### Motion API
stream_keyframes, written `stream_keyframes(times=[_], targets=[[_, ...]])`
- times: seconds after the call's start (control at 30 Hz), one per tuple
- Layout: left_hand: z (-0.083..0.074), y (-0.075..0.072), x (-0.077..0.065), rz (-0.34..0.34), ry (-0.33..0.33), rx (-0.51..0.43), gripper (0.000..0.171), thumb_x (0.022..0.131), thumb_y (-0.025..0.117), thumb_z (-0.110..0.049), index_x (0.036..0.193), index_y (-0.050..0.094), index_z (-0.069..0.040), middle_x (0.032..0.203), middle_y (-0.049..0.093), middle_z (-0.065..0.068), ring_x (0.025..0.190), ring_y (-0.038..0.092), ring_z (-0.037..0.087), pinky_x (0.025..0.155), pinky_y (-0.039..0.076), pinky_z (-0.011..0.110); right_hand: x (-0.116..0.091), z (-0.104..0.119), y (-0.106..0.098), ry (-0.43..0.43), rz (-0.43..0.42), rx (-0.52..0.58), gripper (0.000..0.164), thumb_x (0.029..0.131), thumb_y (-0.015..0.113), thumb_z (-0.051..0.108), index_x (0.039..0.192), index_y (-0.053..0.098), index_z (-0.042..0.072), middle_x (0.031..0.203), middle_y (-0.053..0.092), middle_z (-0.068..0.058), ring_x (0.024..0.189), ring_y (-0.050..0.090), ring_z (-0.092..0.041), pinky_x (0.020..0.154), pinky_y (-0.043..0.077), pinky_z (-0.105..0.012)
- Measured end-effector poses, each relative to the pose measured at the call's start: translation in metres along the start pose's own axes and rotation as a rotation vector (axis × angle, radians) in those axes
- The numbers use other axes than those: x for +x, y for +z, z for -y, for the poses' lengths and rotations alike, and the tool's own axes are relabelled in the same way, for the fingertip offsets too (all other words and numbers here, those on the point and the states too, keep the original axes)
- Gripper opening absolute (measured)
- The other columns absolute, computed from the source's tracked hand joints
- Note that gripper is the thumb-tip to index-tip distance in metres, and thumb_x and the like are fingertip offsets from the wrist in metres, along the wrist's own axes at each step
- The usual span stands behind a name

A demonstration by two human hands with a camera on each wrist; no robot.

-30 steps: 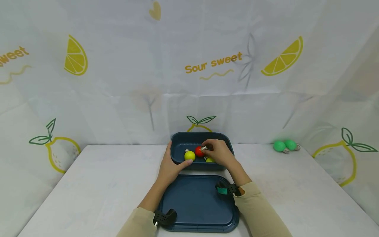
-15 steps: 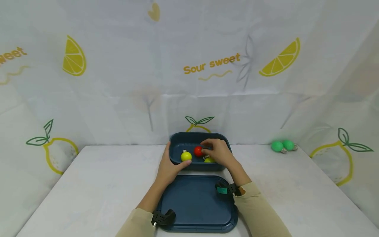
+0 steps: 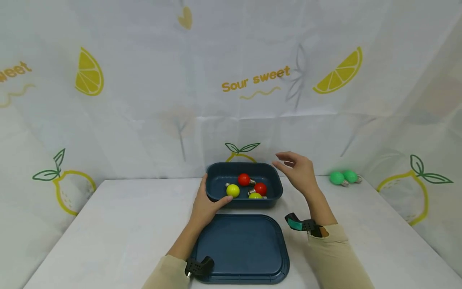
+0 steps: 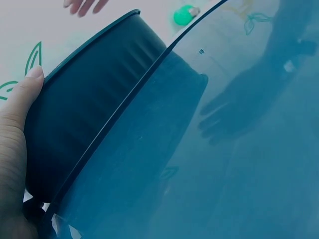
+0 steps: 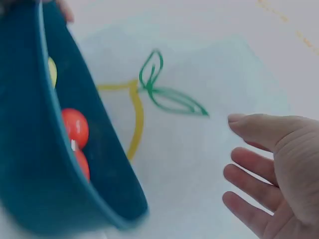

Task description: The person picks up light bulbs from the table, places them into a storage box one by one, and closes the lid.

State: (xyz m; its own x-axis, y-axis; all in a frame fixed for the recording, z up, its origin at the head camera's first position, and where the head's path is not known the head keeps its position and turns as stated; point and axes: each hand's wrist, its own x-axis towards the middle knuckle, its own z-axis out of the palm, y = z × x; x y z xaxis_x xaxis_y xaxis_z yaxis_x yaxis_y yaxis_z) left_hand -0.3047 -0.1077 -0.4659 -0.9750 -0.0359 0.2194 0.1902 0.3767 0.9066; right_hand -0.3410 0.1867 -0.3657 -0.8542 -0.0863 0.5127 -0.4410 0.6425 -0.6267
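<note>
A dark blue box (image 3: 267, 202) stands at the back of the table. In it lie two red light bulbs (image 3: 260, 188) and two yellow light bulbs (image 3: 232, 191). My left hand (image 3: 205, 206) holds the box's left front corner, thumb at the front rim and fingers along the left side. In the left wrist view the thumb (image 4: 20, 102) lies against the wall. My right hand (image 3: 298, 171) hovers right of the box, thumb and fingers apart. Nothing is between its fingers, as the right wrist view also shows for the hand (image 5: 279, 169).
A flat dark blue lid (image 3: 242, 249) lies in front of the box, under the left wrist. Two green light bulbs (image 3: 337, 178) rest at the back right of the white table (image 3: 126, 233). A printed cloth (image 3: 144, 100) hangs behind.
My right hand has let go of a red bulb inside the box and moved out to the right, its fingers spreading. The left hand stays at the box's corner.
</note>
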Motion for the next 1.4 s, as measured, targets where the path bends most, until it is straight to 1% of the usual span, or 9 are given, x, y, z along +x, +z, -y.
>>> stream_keyframes(times=[0.37, 0.7, 0.97, 1.07, 1.13, 1.2, 1.27, 1.33, 1.4], targets=[[0.004, -0.004, 0.000, -0.010, -0.025, 0.025, 0.114, 0.077, 0.083, -0.051, 0.164, 0.014, -0.022, 0.170, 0.022, 0.008, 0.155, 0.025, 0.035, 0.123, 0.025, 0.063, -0.005, -0.046, -0.031, -0.024, -0.178, -0.087, 0.036, 0.091, 0.076, 0.018, 0.120, 0.071, -0.002, 0.119, 0.072, -0.025, 0.110, 0.068, -0.042, 0.095, 0.055, -0.058], [0.003, 0.000, 0.001, 0.003, -0.013, 0.022, 0.114, 0.079, 0.082, -0.052, 0.164, 0.014, -0.020, 0.170, 0.021, 0.010, 0.155, 0.024, 0.037, 0.122, 0.025, 0.064, -0.021, -0.089, -0.055, 0.115, -0.183, -0.088, 0.045, 0.094, 0.073, 0.030, 0.127, 0.067, 0.000, 0.132, 0.066, -0.022, 0.120, 0.060, -0.038, 0.102, 0.049, -0.054], [0.003, 0.001, 0.001, -0.005, -0.010, 0.023, 0.114, 0.078, 0.083, -0.050, 0.163, 0.015, -0.018, 0.169, 0.023, 0.011, 0.155, 0.027, 0.037, 0.122, 0.026, 0.064, -0.031, -0.122, -0.056, 0.183, -0.255, -0.037, 0.049, 0.090, 0.078, 0.025, 0.129, 0.065, -0.002, 0.140, 0.060, -0.026, 0.137, 0.048, -0.046, 0.111, 0.038, -0.066], [0.004, 0.001, 0.001, -0.005, -0.019, 0.018, 0.115, 0.077, 0.084, -0.050, 0.164, 0.015, -0.020, 0.169, 0.023, 0.010, 0.155, 0.027, 0.036, 0.122, 0.025, 0.064, -0.039, -0.138, -0.051, 0.188, -0.295, -0.071, 0.047, 0.088, 0.079, 0.021, 0.128, 0.067, -0.002, 0.136, 0.062, -0.027, 0.133, 0.052, -0.044, 0.110, 0.040, -0.059], [0.004, 0.001, 0.002, -0.005, -0.017, 0.018, 0.115, 0.077, 0.084, -0.050, 0.163, 0.015, -0.020, 0.169, 0.024, 0.010, 0.154, 0.027, 0.036, 0.122, 0.026, 0.064, -0.045, -0.150, -0.048, 0.198, -0.327, -0.109, 0.044, 0.087, 0.080, 0.018, 0.125, 0.069, 0.001, 0.131, 0.066, -0.024, 0.122, 0.059, -0.031, 0.104, 0.046, -0.045], [0.005, 0.002, 0.002, -0.004, -0.014, 0.020, 0.114, 0.078, 0.084, -0.051, 0.163, 0.015, -0.019, 0.169, 0.024, 0.011, 0.154, 0.028, 0.037, 0.121, 0.027, 0.064, -0.051, -0.160, -0.048, 0.200, -0.381, -0.131, 0.039, 0.086, 0.080, 0.015, 0.122, 0.071, 0.002, 0.119, 0.070, -0.024, 0.093, 0.065, -0.019, 0.084, 0.049, -0.027], [0.005, 0.002, 0.002, -0.005, -0.014, 0.021, 0.114, 0.078, 0.083, -0.051, 0.163, 0.016, -0.019, 0.169, 0.024, 0.011, 0.154, 0.028, 0.037, 0.121, 0.027, 0.065, -0.054, -0.166, -0.049, 0.216, -0.428, -0.136, 0.037, 0.085, 0.081, 0.013, 0.120, 0.072, 0.002, 0.112, 0.073, -0.023, 0.074, 0.058, -0.012, 0.068, 0.042, -0.018], [0.004, 0.003, 0.003, -0.007, -0.015, 0.012, 0.114, 0.078, 0.084, -0.051, 0.163, 0.016, -0.019, 0.169, 0.024, 0.011, 0.154, 0.028, 0.037, 0.121, 0.027, 0.065, -0.055, -0.167, -0.052, 0.272, -0.426, -0.133, 0.039, 0.088, 0.079, 0.017, 0.124, 0.071, 0.004, 0.116, 0.071, -0.022, 0.077, 0.059, -0.014, 0.070, 0.043, -0.019], [0.004, 0.003, 0.003, -0.010, -0.013, 0.007, 0.114, 0.077, 0.084, -0.051, 0.163, 0.016, -0.019, 0.169, 0.024, 0.011, 0.154, 0.028, 0.037, 0.121, 0.026, 0.064, -0.054, -0.168, -0.055, 0.304, -0.381, -0.127, 0.045, 0.090, 0.077, 0.019, 0.131, 0.066, 0.003, 0.127, 0.067, -0.024, 0.099, 0.063, -0.028, 0.085, 0.050, -0.031]])
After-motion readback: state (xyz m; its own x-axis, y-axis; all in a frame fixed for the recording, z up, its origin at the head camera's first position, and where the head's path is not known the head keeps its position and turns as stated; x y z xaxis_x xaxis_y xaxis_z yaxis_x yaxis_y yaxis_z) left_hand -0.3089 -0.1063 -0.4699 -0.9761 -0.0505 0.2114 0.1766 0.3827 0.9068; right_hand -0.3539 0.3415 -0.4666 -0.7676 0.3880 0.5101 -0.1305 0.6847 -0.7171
